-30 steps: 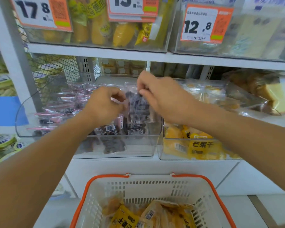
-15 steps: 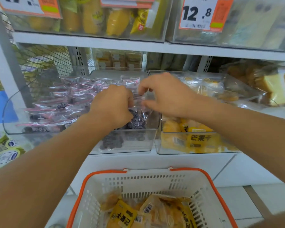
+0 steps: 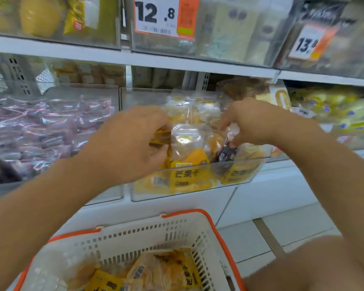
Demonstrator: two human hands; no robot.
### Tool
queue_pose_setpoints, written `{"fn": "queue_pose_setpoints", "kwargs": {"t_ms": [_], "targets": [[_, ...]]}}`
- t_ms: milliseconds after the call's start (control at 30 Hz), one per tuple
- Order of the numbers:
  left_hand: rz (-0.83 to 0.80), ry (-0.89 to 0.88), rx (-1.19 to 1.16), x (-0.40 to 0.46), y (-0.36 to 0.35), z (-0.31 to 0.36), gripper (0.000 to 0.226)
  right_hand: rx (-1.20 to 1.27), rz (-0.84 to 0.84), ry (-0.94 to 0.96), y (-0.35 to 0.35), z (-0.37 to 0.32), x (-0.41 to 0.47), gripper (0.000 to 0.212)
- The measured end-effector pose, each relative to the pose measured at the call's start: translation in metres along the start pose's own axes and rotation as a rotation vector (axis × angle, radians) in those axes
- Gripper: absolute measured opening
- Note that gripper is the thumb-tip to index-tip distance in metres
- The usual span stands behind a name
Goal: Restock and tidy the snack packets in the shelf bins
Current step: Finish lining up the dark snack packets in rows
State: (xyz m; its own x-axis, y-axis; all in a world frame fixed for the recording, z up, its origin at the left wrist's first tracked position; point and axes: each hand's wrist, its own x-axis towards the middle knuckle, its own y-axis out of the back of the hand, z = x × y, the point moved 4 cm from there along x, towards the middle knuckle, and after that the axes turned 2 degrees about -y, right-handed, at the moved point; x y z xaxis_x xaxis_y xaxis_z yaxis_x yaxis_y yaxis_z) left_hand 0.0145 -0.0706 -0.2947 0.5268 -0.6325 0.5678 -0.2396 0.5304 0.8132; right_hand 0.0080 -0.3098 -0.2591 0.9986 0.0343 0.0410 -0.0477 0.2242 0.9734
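Head camera, close, faces forward-down at shelf bins, basket.

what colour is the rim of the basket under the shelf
Orange, on a white slatted basket; the rim shows best in the head view, the only one.

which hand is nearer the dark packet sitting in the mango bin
Right. The right hand is directly above the dark packet, fingertips touching or almost touching it. The left hand is off to its left, at the yellow packets across the bin.
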Motion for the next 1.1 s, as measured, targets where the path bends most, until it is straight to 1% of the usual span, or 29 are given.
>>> {"fn": "queue_pose_setpoints", "kwargs": {"t_ms": [33, 133, 167, 233, 300, 367, 400, 467, 500, 533, 567, 633, 667, 700, 733, 767, 833, 900, 1000, 1067, 1100], "targets": [[-0.042, -0.038, 0.054, 0.001, -0.010, 0.003, 0.027, -0.013, 0.010, -0.011, -0.002, 0.002, 0.001, 0.037], [-0.112, -0.030, 0.065, 0.001, -0.027, -0.001, 0.031, -0.038, 0.046, -0.023, -0.008, -0.001, 0.007, 0.008], [-0.111, -0.021, 0.059, 0.001, -0.030, -0.004, 0.031, -0.065, 0.058, -0.023, -0.009, -0.003, 0.009, 0.006], [-0.086, -0.009, 0.031, 0.001, -0.032, -0.010, 0.028, -0.101, 0.069, -0.010, -0.006, -0.005, 0.011, 0.009], [-0.022, 0.030, -0.118, 0.004, -0.028, -0.014, 0.021, -0.022, 0.088, 0.026, 0.007, -0.005, 0.009, 0.009], [0.085, 0.101, -0.275, 0.008, -0.017, -0.016, 0.019, 0.158, 0.191, 0.055, 0.032, -0.006, 0.001, 0.006], [0.132, 0.143, -0.322, 0.010, -0.008, -0.019, 0.019, 0.232, 0.276, 0.081, 0.046, -0.009, -0.006, 0.005], [0.164, 0.221, -0.413, 0.011, 0.014, -0.031, 0.019, 0.306, 0.468, 0.163, 0.069, -0.022, -0.017, 0.005], [0.144, 0.252, -0.438, 0.009, 0.025, -0.042, 0.022, 0.327, 0.550, 0.204, 0.076, -0.031, -0.021, 0.006], [0.084, 0.275, -0.419, 0.004, 0.036, -0.054, 0.028, 0.354, 0.614, 0.242, 0.079, -0.042, -0.022, 0.008], [-0.024, 0.300, -0.351, -0.003, 0.044, -0.067, 0.033, 0.390, 0.649, 0.272, 0.079, -0.053, -0.021, 0.008], [-0.284, 0.364, -0.178, -0.026, 0.048, -0.089, 0.038, 0.457, 0.659, 0.318, 0.072, -0.077, -0.014, 0.007], [-0.386, 0.391, -0.109, -0.039, 0.046, -0.097, 0.041, 0.487, 0.658, 0.341, 0.068, -0.089, -0.011, 0.007], [-0.444, 0.407, -0.051, -0.049, 0.043, -0.103, 0.042, 0.520, 0.659, 0.359, 0.066, -0.100, -0.007, 0.007], [-0.450, 0.393, -0.001, -0.056, 0.042, -0.109, 0.039, 0.558, 0.661, 0.372, 0.064, -0.109, -0.003, 0.007], [-0.421, 0.355, 0.036, -0.060, 0.041, -0.113, 0.033, 0.592, 0.661, 0.383, 0.063, -0.118, 0.000, 0.006], [-0.353, 0.296, 0.039, -0.062, 0.044, -0.115, 0.018, 0.614, 0.657, 0.406, 0.062, -0.137, 0.006, 0.006], [-0.275, 0.291, 0.042, -0.061, 0.045, -0.118, 0.015, 0.576, 0.655, 0.421, 0.063, -0.151, 0.010, 0.006], [-0.145, 0.433, 0.011, -0.058, 0.043, -0.121, 0.016, 0.432, 0.653, 0.509, 0.067, -0.166, 0.011, 0.007], [-0.099, 0.579, -0.086, -0.056, 0.042, -0.125, 0.028, 0.331, 0.545, 0.528, 0.062, -0.174, 0.013, 0.010], [-0.085, 0.644, -0.159, -0.055, 0.041, -0.128, 0.027, 0.258, 0.487, 0.533, 0.055, -0.178, 0.013, 0.012]]}}
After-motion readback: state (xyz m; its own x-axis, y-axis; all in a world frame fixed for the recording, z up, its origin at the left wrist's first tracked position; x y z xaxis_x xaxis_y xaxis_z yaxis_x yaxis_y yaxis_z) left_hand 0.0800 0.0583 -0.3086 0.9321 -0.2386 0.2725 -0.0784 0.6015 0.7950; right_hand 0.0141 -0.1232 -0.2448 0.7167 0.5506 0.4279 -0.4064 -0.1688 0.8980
